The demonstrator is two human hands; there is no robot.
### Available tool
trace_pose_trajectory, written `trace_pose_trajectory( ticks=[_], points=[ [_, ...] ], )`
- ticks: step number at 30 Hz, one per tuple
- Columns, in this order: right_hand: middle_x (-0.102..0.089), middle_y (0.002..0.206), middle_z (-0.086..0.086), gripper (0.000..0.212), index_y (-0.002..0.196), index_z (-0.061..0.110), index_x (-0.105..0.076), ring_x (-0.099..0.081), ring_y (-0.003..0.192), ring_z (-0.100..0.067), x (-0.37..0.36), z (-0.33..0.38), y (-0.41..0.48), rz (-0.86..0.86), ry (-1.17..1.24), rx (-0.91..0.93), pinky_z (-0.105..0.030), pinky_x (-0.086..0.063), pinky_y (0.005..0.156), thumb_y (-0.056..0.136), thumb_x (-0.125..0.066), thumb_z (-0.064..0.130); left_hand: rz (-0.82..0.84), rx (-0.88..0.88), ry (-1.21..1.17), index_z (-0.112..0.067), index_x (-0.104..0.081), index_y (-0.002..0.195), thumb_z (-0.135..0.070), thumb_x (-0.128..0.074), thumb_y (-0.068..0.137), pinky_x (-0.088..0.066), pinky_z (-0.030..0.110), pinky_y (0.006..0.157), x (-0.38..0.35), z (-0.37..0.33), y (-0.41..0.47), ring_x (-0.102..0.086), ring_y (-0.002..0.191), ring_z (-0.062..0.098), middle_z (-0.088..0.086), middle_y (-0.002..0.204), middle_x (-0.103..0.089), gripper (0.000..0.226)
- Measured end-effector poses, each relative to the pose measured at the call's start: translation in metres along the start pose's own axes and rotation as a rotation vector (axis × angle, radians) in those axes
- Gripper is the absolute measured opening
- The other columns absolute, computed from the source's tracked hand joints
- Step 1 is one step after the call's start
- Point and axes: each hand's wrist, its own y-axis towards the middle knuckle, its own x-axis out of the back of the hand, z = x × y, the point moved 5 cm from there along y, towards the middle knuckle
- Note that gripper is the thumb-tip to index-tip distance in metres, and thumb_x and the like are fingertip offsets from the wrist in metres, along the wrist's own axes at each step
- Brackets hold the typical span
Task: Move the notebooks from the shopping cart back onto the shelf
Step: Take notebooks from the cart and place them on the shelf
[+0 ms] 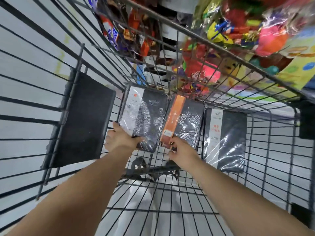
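here, lh [119,138] grips white-band notebk [143,116] edge, rh [180,150] orange-band notebk [185,120] edge

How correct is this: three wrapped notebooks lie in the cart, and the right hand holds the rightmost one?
One detail is wrong. The head view shows the right hand pinching the middle notebook, with the orange band; the rightmost notebook lies untouched, and the left hand holds the left notebook. Three wrapped notebooks do lie in the cart.

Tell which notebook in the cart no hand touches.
The rightmost notebook, white strip with red print. The left hand grips the grey-banded notebook; the right hand pinches the orange-banded notebook.
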Motion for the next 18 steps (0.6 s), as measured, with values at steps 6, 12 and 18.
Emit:
trace_pose_trajectory(
  ticks=[6,12,18],
  points=[
    [-0.06,0.114,0.002,0.04,0.128,0.029,-0.046,-0.062,0.084,-0.016,0.0,0.009,0.006,0.022,-0.029,-0.05,-0.029,-0.053,0.069,0.09,-0.055,0.03,-0.11,-0.048,-0.163,-0.009,-0.039,0.128,-0.054,-0.074,0.069,-0.042,0.041,0.097,0.014,-0.004,-0.021,-0.046,0.119,0.032,0.014,0.128,-0.047,0.082],
    [-0.06,0.1,0.004,0.034,0.128,0.025,-0.047,-0.053,0.057,-0.008,-0.01,0.021,0.005,0.021,0.1,-0.082,-0.022,-0.036,0.046,0.094,-0.051,0.031,-0.053,-0.392,-0.332,-0.018,-0.048,0.093,-0.043,-0.068,0.08,-0.047,0.035,0.07,0.068,-0.012,-0.045,-0.057,0.078,0.024,-0.001,0.08,-0.058,0.034],
    [-0.06,0.084,-0.006,0.041,0.114,0.004,-0.051,-0.062,0.077,-0.014,-0.034,0.042,0.018,-0.027,0.235,-0.164,-0.014,-0.041,0.045,0.097,-0.045,0.041,-0.291,-0.742,-0.278,-0.022,-0.057,0.079,-0.036,-0.075,0.074,-0.044,0.033,0.063,0.143,-0.024,-0.061,-0.057,0.074,0.02,-0.006,0.074,-0.057,0.024]
  ],
)
